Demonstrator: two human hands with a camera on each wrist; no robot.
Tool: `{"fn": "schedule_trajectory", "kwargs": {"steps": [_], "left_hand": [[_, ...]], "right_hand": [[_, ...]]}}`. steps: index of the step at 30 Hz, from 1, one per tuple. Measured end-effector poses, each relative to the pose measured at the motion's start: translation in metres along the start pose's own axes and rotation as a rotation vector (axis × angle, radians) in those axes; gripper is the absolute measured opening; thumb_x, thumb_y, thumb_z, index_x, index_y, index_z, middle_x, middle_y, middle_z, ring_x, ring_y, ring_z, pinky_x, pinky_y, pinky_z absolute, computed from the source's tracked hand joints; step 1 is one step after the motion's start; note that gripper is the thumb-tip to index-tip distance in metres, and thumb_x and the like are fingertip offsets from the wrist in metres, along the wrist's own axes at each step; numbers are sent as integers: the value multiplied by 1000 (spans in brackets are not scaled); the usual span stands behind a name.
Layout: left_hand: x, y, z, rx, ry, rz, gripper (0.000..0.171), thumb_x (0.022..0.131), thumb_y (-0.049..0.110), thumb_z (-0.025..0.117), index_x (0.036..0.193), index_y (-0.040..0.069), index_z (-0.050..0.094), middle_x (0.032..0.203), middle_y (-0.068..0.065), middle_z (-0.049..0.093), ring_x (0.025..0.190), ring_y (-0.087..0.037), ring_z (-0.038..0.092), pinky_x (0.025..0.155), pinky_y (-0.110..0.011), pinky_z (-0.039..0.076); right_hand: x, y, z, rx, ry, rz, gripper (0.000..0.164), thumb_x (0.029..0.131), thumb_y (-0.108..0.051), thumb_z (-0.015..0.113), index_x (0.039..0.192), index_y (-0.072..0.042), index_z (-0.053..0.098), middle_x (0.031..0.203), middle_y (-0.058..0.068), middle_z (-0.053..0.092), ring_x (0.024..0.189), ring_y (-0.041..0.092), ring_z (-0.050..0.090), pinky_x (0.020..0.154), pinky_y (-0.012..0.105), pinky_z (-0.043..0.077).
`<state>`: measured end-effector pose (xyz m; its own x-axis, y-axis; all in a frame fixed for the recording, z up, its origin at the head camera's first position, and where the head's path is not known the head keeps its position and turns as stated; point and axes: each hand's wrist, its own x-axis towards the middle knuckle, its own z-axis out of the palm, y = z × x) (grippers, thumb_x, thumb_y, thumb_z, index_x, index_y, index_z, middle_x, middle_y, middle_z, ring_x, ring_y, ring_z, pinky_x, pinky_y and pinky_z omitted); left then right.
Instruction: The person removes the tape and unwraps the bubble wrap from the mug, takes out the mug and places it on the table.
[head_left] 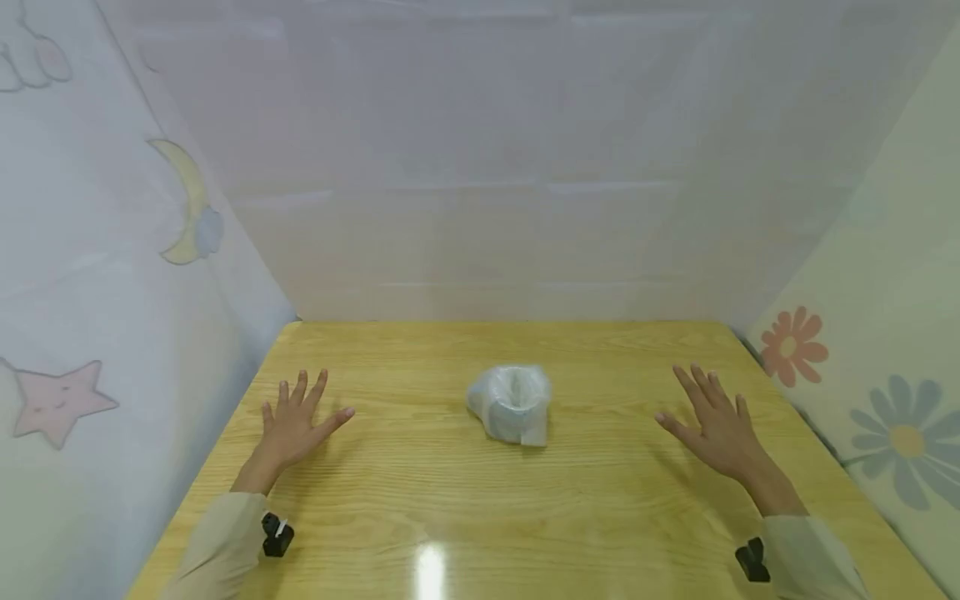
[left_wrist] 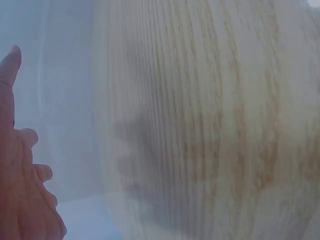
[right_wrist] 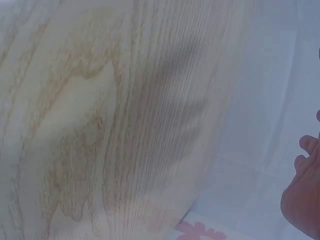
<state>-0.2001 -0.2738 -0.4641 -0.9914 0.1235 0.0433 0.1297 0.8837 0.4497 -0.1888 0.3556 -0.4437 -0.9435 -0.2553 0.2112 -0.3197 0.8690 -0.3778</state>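
Note:
A whitish bundle in translucent wrap (head_left: pixel 513 404) sits on the wooden table in the head view, with a hollow in its top and a flap at its front right. What lies inside the wrap is hidden. To its left, my left hand (head_left: pixel 288 429) is held over the table, fingers spread and palm down, holding nothing. My right hand (head_left: pixel 720 433) hovers on the other side with spread fingers, also holding nothing. Each wrist view catches part of a hand, the left (left_wrist: pixel 25 185) and the right (right_wrist: pixel 302 195), above bare wood and finger shadows.
The yellow wooden table (head_left: pixel 390 500) ends at a pale sheeted back wall (head_left: pixel 480 208). A left wall with a moon (head_left: pixel 180 200) and a star (head_left: pixel 60 400), and a right wall with flowers (head_left: pixel 795 346), flank it. Small black devices (head_left: pixel 277 535) sit at both sleeves.

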Motion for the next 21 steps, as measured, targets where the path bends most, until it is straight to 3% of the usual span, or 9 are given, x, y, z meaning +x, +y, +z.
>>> {"fn": "schedule_trajectory", "kwargs": {"steps": [8,15,21], "left_hand": [[-1,-4,3,-66,36,2,87,96,56,48,156,8,7,157,-28,-1,138,-51,-14,99,-76,-7],[2,2,4,-173,51,20,82,99,51,46,156,6,8,156,-28,-1,139,-49,-14,99,-76,-5],[3,9,1,-298,73,34,76,102,45,44,156,7,7,158,-24,2,141,-46,-10,103,-73,1]], "right_hand": [[2,2,1,131,36,-39,79,99,-31,56,157,-14,5,157,27,4,141,48,-5,100,72,-11],[-2,-2,-7,224,107,-45,78,98,-23,58,157,-14,9,156,27,13,137,54,13,94,77,17],[-2,-9,-11,229,134,-27,73,99,-23,56,157,-17,12,154,28,20,132,57,21,89,77,24]]}}
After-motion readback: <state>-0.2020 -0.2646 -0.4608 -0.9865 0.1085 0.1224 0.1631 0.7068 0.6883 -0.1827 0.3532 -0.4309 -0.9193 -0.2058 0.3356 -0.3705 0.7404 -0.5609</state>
